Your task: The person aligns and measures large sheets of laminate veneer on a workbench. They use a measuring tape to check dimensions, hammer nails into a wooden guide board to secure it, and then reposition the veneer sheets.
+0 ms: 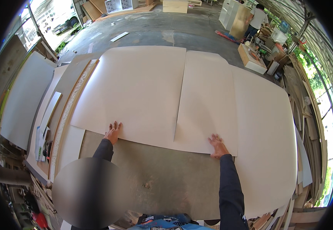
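Observation:
Large white sheets cover most of the work surface in front of me. My left hand (113,132) rests with spread fingers on the near edge of the wide left sheet (135,84). On the near edge of the narrower middle sheet (206,96), my right hand (218,145) lies with its fingers apart. A dark seam runs between these two sheets. Another white sheet (266,142) extends along the right, beside the middle one. Between my forearms the bare grey-brown tabletop (174,176) shows. Neither hand grips anything.
A long wood-edged strip (72,101) lies along the left, with a narrow white board (50,111) and small tools near it. Stacked planks (308,115) stand at the right. A person (256,21) is near a cabinet (237,19) at the far right.

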### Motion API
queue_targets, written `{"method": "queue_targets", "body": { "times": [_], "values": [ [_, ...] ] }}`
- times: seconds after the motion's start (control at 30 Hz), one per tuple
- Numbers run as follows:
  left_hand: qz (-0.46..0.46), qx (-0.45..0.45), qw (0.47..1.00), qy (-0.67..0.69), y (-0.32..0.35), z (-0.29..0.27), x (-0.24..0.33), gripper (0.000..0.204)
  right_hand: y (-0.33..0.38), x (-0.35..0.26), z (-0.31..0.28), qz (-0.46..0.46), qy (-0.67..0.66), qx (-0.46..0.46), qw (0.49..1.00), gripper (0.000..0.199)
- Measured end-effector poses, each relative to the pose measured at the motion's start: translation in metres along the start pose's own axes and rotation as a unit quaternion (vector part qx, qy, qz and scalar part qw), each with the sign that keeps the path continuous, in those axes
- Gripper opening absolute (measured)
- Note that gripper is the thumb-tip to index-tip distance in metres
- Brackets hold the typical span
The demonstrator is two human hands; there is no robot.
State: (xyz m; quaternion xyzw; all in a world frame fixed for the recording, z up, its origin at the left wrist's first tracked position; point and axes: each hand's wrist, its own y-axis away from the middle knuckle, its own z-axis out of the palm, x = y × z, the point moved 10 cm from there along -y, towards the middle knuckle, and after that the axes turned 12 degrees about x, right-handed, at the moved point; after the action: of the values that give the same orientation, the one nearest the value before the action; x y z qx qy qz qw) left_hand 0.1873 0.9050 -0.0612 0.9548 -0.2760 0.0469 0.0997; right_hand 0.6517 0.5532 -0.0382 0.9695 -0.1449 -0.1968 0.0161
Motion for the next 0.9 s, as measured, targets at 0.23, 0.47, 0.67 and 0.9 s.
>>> {"method": "queue_targets", "body": {
  "times": [0.23, 0.47, 0.67, 0.9],
  "values": [
    [0.017, 0.009, 1.000, -0.023, -0.029, 0.010, -0.005, 0.086, -0.017, 0.004, -0.006, 0.009, 0.005, -0.003, 1.000, 0.096],
    [0.035, 0.056, 0.997, -0.045, -0.051, 0.021, -0.044, 0.084, -0.041, -0.007, -0.012, 0.000, -0.020, 0.016, 1.000, 0.097],
    [-0.008, -0.005, 0.999, -0.049, -0.045, 0.001, 0.018, 0.082, -0.037, 0.016, -0.026, 0.029, -0.003, 0.039, 0.999, 0.093],
    [-0.042, 0.016, 0.995, -0.085, -0.027, -0.034, 0.003, 0.076, -0.023, -0.016, -0.051, 0.004, 0.026, 0.122, 0.992, 0.087]
  ]
}}
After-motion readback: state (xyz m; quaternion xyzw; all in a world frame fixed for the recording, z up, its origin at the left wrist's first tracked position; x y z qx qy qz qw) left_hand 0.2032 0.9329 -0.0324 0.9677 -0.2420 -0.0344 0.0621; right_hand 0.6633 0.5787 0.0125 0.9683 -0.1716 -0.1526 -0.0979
